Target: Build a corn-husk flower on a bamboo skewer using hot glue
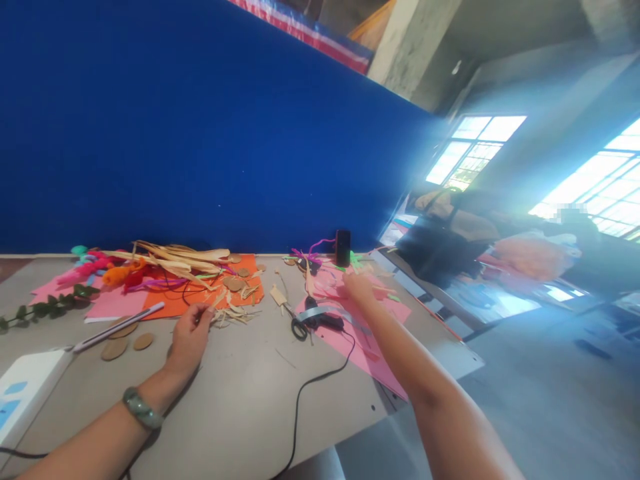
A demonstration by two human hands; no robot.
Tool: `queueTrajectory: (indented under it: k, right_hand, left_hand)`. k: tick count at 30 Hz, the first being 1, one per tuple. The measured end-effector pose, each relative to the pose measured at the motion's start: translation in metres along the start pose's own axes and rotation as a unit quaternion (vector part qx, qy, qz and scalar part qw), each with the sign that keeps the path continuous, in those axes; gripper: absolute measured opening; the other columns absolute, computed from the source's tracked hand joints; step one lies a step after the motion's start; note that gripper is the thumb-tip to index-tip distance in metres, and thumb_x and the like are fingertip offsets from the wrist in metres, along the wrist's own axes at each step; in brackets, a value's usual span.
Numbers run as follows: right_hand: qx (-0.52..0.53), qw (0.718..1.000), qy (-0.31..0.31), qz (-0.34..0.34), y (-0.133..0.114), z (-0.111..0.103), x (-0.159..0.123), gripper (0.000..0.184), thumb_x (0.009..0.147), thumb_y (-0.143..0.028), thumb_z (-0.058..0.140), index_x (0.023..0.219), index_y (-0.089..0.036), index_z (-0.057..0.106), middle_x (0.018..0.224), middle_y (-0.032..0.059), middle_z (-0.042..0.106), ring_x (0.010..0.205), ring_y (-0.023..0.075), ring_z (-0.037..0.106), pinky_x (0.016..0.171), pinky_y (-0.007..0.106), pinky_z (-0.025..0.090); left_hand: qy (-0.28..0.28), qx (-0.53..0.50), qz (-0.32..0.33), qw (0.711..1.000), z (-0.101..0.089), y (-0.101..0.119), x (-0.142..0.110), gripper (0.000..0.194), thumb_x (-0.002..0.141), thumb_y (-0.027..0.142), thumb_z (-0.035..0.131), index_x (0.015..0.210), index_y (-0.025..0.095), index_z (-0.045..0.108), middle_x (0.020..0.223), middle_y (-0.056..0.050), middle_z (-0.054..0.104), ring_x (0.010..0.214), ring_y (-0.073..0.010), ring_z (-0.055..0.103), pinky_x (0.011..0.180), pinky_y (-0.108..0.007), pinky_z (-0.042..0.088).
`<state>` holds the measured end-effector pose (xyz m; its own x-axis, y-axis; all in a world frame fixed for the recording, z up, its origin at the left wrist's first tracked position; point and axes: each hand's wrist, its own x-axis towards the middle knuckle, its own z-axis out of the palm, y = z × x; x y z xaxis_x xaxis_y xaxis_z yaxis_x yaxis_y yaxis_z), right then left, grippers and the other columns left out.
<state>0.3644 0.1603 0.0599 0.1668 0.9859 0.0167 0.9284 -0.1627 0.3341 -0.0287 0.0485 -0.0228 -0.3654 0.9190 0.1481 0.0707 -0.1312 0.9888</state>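
Note:
My left hand, with a green bangle on its wrist, is closed in a pinch at the edge of a pile of pale dried husk scraps. What lies between its fingertips is too small to make out. Further right, my right hand reaches over pink paper, close to an upright black phone. Its fingers point away and are mostly hidden. Between the hands lie black-handled scissors, a small pale piece of husk and a black glue gun with a cord.
Long dried husks lie on orange paper beside coloured yarn bundles. Round brown discs, a grey-white stick, a green leafy sprig and a white box are at left. A blue panel stands behind.

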Motion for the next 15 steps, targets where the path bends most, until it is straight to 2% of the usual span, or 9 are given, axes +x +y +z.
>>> queueTrajectory:
  k: [5, 9, 12, 15]
  right_hand:
    - [0.019, 1.000, 0.002, 0.004, -0.003, -0.006, -0.004, 0.017, 0.080, -0.013, 0.057, 0.091, -0.008, 0.069, 0.086, 0.0191, 0.069, 0.086, 0.0260, 0.068, 0.075, 0.031, 0.046]
    - [0.044, 0.999, 0.019, 0.003, -0.010, -0.017, -0.014, 0.015, 0.080, -0.011, 0.057, 0.091, -0.007, 0.067, 0.085, 0.0196, 0.068, 0.086, 0.0267, 0.067, 0.074, 0.032, 0.046]
    - [0.077, 0.995, 0.057, -0.013, -0.029, -0.030, -0.029, 0.024, 0.085, -0.009, 0.048, 0.107, -0.006, 0.059, 0.096, 0.0222, 0.065, 0.093, 0.0268, 0.064, 0.077, 0.033, 0.045]
    - [0.127, 0.986, 0.084, -0.072, -0.063, -0.043, -0.052, 0.026, 0.090, -0.013, 0.041, 0.112, -0.010, 0.054, 0.105, 0.0197, 0.062, 0.097, 0.0250, 0.061, 0.080, 0.033, 0.044]
  left_hand:
    - [0.008, -0.013, -0.012, 1.000, 0.000, 0.000, -0.001, 0.040, 0.066, 0.056, 0.066, 0.078, 0.017, 0.062, 0.066, 0.000, 0.059, 0.060, -0.0156, 0.051, 0.053, -0.025, 0.039]
    - [0.002, -0.007, -0.008, 1.000, 0.000, -0.001, 0.000, 0.037, 0.068, 0.053, 0.065, 0.079, 0.017, 0.061, 0.066, 0.001, 0.058, 0.060, -0.0148, 0.051, 0.056, -0.025, 0.040]
    - [-0.003, -0.003, -0.004, 1.000, 0.000, -0.003, 0.001, 0.034, 0.071, 0.050, 0.064, 0.080, 0.017, 0.061, 0.067, 0.001, 0.058, 0.062, -0.0147, 0.051, 0.060, -0.025, 0.040]
    - [0.001, -0.004, 0.000, 1.000, 0.000, -0.003, 0.000, 0.032, 0.072, 0.048, 0.065, 0.080, 0.017, 0.062, 0.069, 0.000, 0.060, 0.065, -0.0156, 0.053, 0.063, -0.025, 0.041]
